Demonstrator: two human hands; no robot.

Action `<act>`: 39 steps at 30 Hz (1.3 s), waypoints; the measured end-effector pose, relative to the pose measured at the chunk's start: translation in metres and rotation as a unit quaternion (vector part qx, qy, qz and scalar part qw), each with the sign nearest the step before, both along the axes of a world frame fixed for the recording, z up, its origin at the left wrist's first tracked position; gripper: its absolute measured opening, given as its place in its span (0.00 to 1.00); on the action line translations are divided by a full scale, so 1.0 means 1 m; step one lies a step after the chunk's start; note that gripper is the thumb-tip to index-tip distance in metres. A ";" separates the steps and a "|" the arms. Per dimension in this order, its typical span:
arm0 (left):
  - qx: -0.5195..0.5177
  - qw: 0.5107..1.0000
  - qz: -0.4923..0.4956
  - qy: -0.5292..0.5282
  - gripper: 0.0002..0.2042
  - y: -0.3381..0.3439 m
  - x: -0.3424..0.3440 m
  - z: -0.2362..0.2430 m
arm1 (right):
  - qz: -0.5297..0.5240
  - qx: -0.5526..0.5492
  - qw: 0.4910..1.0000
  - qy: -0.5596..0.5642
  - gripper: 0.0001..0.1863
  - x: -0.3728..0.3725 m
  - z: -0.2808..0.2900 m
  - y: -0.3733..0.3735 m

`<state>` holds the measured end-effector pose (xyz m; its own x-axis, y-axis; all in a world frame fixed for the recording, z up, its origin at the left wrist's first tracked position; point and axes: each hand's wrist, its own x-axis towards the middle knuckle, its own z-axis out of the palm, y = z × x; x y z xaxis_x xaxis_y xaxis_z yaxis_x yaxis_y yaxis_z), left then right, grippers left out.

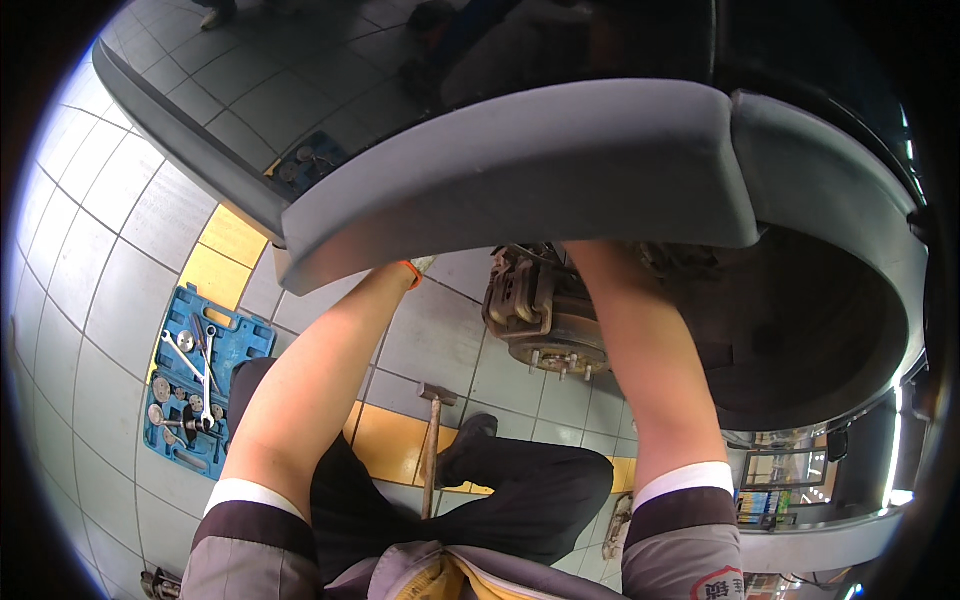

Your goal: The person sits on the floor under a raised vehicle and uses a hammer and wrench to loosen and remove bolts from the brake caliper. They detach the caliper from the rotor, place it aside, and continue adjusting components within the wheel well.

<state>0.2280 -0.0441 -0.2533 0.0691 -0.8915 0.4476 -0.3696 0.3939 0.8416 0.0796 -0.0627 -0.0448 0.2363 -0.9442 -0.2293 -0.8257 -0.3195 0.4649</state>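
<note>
Grey fender (560,160) hides both hands, so I cannot tell their grip; only an orange-cuffed glove edge (415,268) of the left shows. Both forearms reach up beside the rusty brake hub (545,320). A hammer (432,440) lies on the tiled floor (100,270), a blue tool case (200,385) well left.

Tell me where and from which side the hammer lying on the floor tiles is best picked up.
Grip the hammer by its long wooden handle, around the middle or lower part, probably coming from above. It lies flat on the floor with the metal head pointing away from the person and the handle end nearest the bent leg, so the handle is the closest, clearest part.
</note>
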 end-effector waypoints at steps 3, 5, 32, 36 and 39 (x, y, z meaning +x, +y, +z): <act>0.000 1.000 0.002 -0.005 0.06 0.003 0.003 0.000 | 0.001 -0.002 1.000 -0.016 0.18 0.000 -0.017 -0.006; 0.000 1.000 0.002 -0.008 0.06 0.005 0.006 0.000 | -0.027 -0.032 0.996 -0.080 0.18 -0.023 -0.021 -0.004; -0.044 0.997 -0.027 -0.058 0.08 0.004 -0.015 0.027 | 0.057 0.024 0.998 0.028 0.21 0.005 -0.012 -0.020; -0.132 0.987 -0.007 -0.092 0.08 0.000 -0.017 0.023 | 0.016 0.012 0.996 -0.089 0.21 -0.024 -0.005 -0.018; -0.165 0.982 0.012 -0.093 0.09 0.003 -0.017 0.031 | -0.034 0.001 0.981 -0.193 0.21 -0.046 0.003 -0.002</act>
